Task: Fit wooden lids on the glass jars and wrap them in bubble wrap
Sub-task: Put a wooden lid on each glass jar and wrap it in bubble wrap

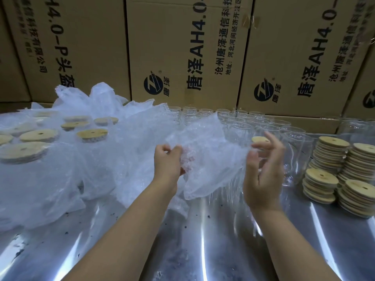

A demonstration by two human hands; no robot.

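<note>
Head view: both bare forearms reached forward from the bottom edge over a shiny metal table. The left hand was raised above the table with its back toward the camera, wrist roughly straight. Its fingers were curled tight and gripped a bunched part of a bubble wrap sheet, which hung from that fist and spread to the right, its lower edge drooping toward the table.

The right hand stood upright to the right of the sheet, palm facing left. Its fingers were spread apart and loosely bent, blurred at the tips. The sheet's right edge reached the thumb and first finger, but whether they pinched it could not be told.

Just behind the right hand a wooden lid sat on top of a glass jar. Rows of open glass jars stood upright, close together, behind the sheet and toward the back of the table. To the right of the jars, stacks of wooden lids stood side by side, each lid with a small hole in its middle.

On the left of the table stood lidded jars covered in bubble wrap, their wooden tops showing through. A heap of clear plastic rose behind them. Large printed cardboard boxes formed a wall along the back.
</note>
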